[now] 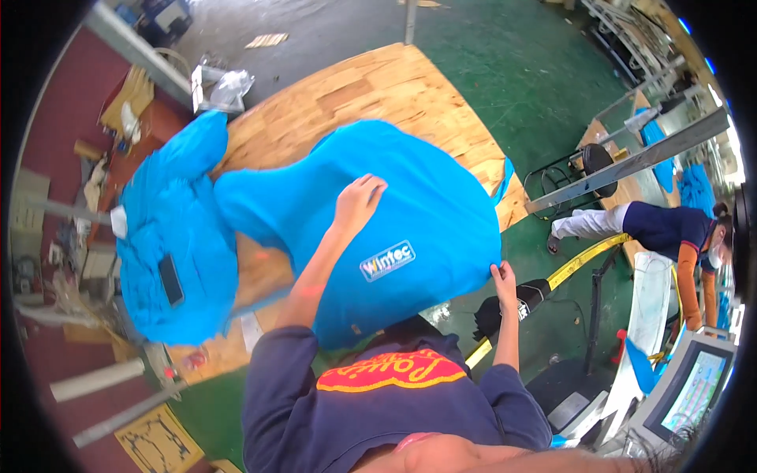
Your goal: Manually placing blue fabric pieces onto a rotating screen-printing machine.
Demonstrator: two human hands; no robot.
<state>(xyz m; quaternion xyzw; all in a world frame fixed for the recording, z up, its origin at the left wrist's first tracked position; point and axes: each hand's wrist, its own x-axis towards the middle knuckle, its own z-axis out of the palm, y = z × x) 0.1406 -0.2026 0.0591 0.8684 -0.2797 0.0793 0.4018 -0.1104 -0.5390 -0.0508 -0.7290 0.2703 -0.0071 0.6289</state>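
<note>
A large bright blue fabric piece [441, 185] with a white-framed printed patch spreads over the wooden table and hangs past its near edge toward my body. My left hand [360, 203] is over the middle of the fabric, beyond the patch. Its fingers are bent and close together, and whether they grip a fold cannot be made out. At the fabric's right edge, my right hand [505, 282] pinches the border between thumb and fingers. A heap of matching blue fabric [185, 236] lies at the left, with a dark phone [170, 280] on top.
Bare boards of the wooden table [355, 83] show at the far side. A metal post stands at the right corner, near a black stool [599, 167]. A black-and-yellow wrapped strap [579, 264] runs close by my right hand. Another person [662, 232] bends over at the right, near a screen [694, 390].
</note>
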